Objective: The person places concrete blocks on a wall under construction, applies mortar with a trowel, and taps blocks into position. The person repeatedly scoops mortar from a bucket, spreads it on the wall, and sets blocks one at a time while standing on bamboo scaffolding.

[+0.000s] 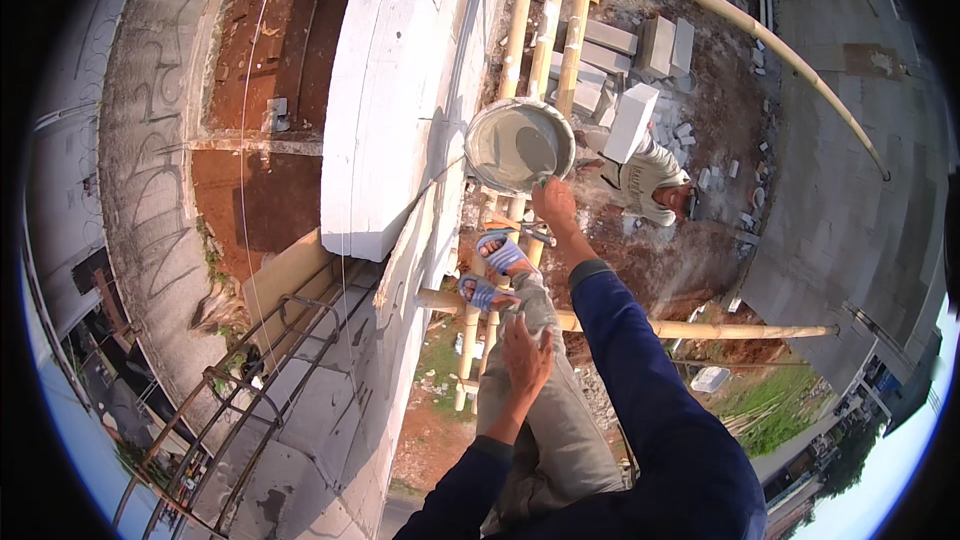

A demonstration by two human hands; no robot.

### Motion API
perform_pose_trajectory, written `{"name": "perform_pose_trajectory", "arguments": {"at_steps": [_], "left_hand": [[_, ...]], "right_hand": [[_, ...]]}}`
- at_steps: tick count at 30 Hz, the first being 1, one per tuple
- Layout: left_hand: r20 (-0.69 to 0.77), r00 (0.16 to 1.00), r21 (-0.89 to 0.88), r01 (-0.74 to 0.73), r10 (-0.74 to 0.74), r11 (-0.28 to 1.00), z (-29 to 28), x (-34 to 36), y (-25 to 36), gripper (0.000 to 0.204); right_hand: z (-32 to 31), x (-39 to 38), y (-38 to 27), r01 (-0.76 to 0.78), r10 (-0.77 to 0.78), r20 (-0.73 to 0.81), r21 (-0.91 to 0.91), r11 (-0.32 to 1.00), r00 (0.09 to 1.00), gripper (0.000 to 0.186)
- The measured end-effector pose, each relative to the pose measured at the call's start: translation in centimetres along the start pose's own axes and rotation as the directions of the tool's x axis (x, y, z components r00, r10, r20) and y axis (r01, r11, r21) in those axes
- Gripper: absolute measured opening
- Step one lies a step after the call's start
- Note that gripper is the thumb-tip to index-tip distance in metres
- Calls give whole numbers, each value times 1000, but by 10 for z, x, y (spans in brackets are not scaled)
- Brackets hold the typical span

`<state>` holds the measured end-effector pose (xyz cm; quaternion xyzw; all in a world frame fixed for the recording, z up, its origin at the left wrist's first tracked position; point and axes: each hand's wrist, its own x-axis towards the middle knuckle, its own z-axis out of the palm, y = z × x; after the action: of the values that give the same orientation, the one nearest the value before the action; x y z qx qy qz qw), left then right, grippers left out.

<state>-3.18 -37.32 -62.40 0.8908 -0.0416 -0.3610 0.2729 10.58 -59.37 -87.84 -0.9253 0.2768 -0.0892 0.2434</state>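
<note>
A round metal bucket [497, 120] of wet grey mortar sits on the bamboo poles [548, 30] next to the white block wall [385, 90]. My right hand [554, 205] reaches forward and grips the bucket's near rim, fingertips over the edge. My left hand [526, 358] lies flat on my left knee, fingers spread, holding nothing. My feet in blue sandals [497, 252] rest on the bamboo just below the bucket. A small metal tool [537, 233] lies by my right foot.
Far below, a person [655, 185] lifts a white block [632, 122] up toward the scaffold. More blocks [640, 45] lie stacked on the red earth. A horizontal bamboo pole [740, 330] runs right. Rusty rebar cage [250, 380] lies along the wall top at lower left.
</note>
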Motion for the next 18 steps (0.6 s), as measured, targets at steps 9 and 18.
{"name": "perform_pose_trajectory", "arguments": {"at_steps": [9, 18], "left_hand": [[-60, 940, -174, -340, 335, 924, 40, 316, 203, 112], [173, 972, -313, -100, 160, 944, 147, 427, 208, 145]], "right_hand": [[35, 1, 14, -440, 347, 404, 162, 883, 846, 34], [71, -8, -32, -594, 572, 215, 56, 802, 792, 31]]}}
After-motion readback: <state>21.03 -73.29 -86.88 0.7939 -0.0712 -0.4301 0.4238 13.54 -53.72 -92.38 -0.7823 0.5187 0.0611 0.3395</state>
